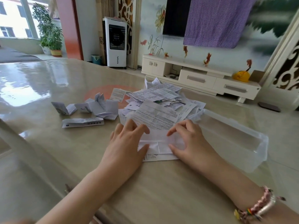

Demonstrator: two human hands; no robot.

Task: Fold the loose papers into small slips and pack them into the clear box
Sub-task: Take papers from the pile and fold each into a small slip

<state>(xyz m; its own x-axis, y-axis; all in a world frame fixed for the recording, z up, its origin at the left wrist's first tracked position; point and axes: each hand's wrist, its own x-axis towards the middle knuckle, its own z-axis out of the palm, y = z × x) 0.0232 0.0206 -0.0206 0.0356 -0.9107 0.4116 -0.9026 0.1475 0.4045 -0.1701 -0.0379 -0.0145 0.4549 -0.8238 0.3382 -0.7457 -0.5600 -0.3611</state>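
A white paper (159,143) lies partly folded on the glossy table, just in front of me. My left hand (127,143) presses on its left end with fingers spread. My right hand (187,141) presses the right end, fingers bent down onto the fold. Behind them spreads a heap of loose printed papers (161,101). Several folded slips (97,107) lie to the left of the heap, with one long folded strip (82,122) nearer me. The clear box (234,138) stands to the right of my right hand, and it looks empty.
The beige table (64,151) runs wide to the left and toward me. Its right edge passes close behind the clear box. A dark chair back (24,143) stands at the lower left. A white TV cabinet (202,76) and an air cooler (116,42) stand across the room.
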